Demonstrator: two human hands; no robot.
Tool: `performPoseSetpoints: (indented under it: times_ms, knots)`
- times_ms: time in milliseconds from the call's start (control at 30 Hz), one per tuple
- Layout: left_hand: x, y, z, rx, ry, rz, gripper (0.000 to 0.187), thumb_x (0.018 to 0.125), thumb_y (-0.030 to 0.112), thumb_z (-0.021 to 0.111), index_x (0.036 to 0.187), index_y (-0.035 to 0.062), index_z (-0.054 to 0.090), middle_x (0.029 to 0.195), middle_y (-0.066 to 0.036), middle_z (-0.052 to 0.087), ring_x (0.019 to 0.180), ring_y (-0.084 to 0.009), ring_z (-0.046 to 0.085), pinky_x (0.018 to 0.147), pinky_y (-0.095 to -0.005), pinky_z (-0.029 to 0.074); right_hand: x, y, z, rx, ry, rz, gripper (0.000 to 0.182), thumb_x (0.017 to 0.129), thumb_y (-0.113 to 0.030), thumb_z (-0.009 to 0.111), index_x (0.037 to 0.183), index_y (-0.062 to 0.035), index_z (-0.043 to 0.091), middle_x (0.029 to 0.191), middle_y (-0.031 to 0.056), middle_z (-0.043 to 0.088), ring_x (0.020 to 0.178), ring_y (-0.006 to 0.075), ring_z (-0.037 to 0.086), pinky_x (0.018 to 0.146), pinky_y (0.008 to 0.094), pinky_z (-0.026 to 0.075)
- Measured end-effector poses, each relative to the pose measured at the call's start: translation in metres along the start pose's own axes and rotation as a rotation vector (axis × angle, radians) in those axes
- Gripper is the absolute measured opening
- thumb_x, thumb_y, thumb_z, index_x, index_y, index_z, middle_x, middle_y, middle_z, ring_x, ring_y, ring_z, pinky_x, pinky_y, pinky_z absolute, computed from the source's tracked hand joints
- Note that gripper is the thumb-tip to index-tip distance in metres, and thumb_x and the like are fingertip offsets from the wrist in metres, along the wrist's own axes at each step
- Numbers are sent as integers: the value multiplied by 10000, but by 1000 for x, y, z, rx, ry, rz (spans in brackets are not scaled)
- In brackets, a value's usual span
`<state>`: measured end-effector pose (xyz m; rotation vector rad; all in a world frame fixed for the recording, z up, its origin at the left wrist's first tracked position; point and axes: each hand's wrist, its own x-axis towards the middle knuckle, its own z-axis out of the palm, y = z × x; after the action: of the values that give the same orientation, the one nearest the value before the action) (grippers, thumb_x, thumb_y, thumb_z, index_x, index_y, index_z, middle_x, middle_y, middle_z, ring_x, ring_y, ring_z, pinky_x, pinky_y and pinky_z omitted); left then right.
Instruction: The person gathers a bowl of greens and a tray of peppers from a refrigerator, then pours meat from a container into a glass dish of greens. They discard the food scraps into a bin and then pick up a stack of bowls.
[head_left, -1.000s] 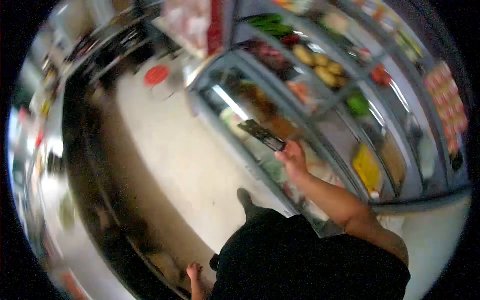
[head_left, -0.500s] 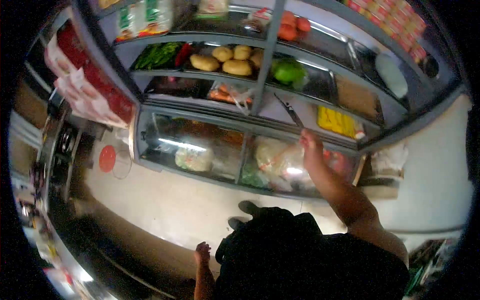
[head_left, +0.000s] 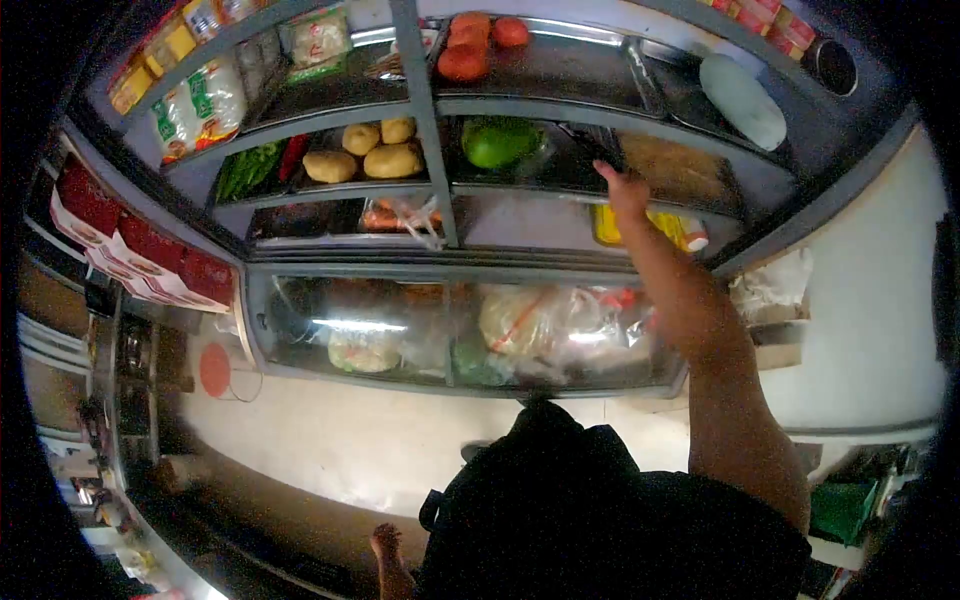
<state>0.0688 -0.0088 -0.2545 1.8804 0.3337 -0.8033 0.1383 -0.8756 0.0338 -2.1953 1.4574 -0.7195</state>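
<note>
My right hand (head_left: 626, 190) reaches up to the middle shelf, its fingers closed around the handle end of a knife (head_left: 582, 140). The dark blade points up and left over a tray, and its outline is hard to make out there. Left of it lies a green vegetable (head_left: 502, 143) in clear plastic; on the right is a brown board-like panel (head_left: 675, 172). Below my right wrist sit yellow packs (head_left: 606, 225), partly hidden by the arm. Low at my side hangs my left hand (head_left: 387, 543), fingers loosely apart and nothing visible in it.
Potatoes (head_left: 393, 160), green chillies (head_left: 250, 170) and bagged carrots (head_left: 398, 215) fill the left shelves. Tomatoes (head_left: 464, 62) and a pale winter melon (head_left: 743, 100) lie above. Bagged produce (head_left: 540, 325) stands behind the lower glass. A red stool (head_left: 215, 370) is on the floor.
My right hand has risen with the knife from the lower shelf to the middle shelf tray. The view has shifted right and closer to the shelves. My left hand still hangs low.
</note>
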Motion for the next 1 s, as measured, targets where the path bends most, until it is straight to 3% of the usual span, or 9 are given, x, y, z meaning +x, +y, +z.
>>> performPoseSetpoints:
  times_ms: [100, 233, 300, 600, 667, 767, 833, 933, 1000]
  knots:
    - [-39, 33, 46, -665, -113, -340, 163, 792, 80, 461, 912, -16, 515, 751, -97, 556, 640, -147, 538, 557, -311, 472, 26, -23, -2, 106, -25, 46, 779, 615, -653, 524, 964, 43, 552, 995, 225, 546, 977, 337, 497, 830, 392, 366]
    - [-68, 94, 145, -120, -336, 127, 228, 805, 156, 433, 936, -2, 533, 765, -87, 564, 648, -161, 538, 573, -302, 447, 85, -1, 52, -184, -7, -21, 840, 603, -645, 556, 1082, 41, 483, 1108, 247, 471, 1075, 347, 419, 914, 390, 305]
    - [-71, 107, 173, 10, -250, 119, 242, 805, 178, 439, 939, 1, 533, 775, -79, 564, 658, -161, 533, 585, -299, 442, 85, -12, 41, 357, -145, -355, 875, 592, -598, 611, 1168, 28, 404, 1227, 239, 362, 1143, 334, 349, 943, 387, 271]
    - [-63, 159, 221, 66, -11, 10, 298, 807, 253, 461, 965, 10, 525, 827, -60, 565, 712, -162, 515, 643, -284, 427, 143, 8, 83, -15, -448, -454, 848, 555, -492, 697, 1159, 3, 366, 1200, 203, 352, 1144, 319, 309, 953, 397, 252]
    - [-49, 137, 213, 118, 9, 1, 294, 808, 241, 459, 977, 7, 515, 840, -70, 567, 725, -166, 520, 655, -278, 429, 199, 53, 190, 14, -163, -663, 999, 547, -466, 713, 1274, -6, 205, 1303, 232, 230, 1221, 339, 214, 1013, 407, 170]
    - [-46, 125, 210, 777, -56, 225, 283, 816, 224, 437, 973, 4, 521, 866, -99, 575, 796, -189, 535, 702, -293, 432, 182, 33, 128, -104, -431, -666, 994, 547, -461, 714, 1273, -6, 209, 1300, 232, 237, 1217, 341, 222, 1011, 405, 177]
    - [-49, 121, 216, -30, 85, -158, 256, 820, 182, 416, 974, 8, 523, 893, -110, 580, 839, -187, 544, 730, -302, 436, 176, 30, 121, -132, -461, -680, 991, 547, -458, 714, 1273, -6, 212, 1297, 232, 242, 1214, 342, 228, 1009, 404, 181]
    - [-37, 66, 203, -544, -102, -141, 243, 815, 147, 413, 975, 5, 527, 907, -100, 576, 838, -170, 543, 730, -307, 438, 174, 29, 121, -158, -462, -704, 987, 547, -452, 715, 1272, -6, 216, 1294, 232, 249, 1210, 344, 236, 1007, 403, 188]
    - [-59, 112, 218, -402, -97, -127, 242, 810, 138, 416, 977, 2, 525, 906, -98, 573, 840, -166, 540, 733, -304, 436, 174, 29, 122, -168, -456, -715, 984, 547, -449, 716, 1271, -6, 219, 1292, 233, 254, 1207, 346, 242, 1006, 402, 192]
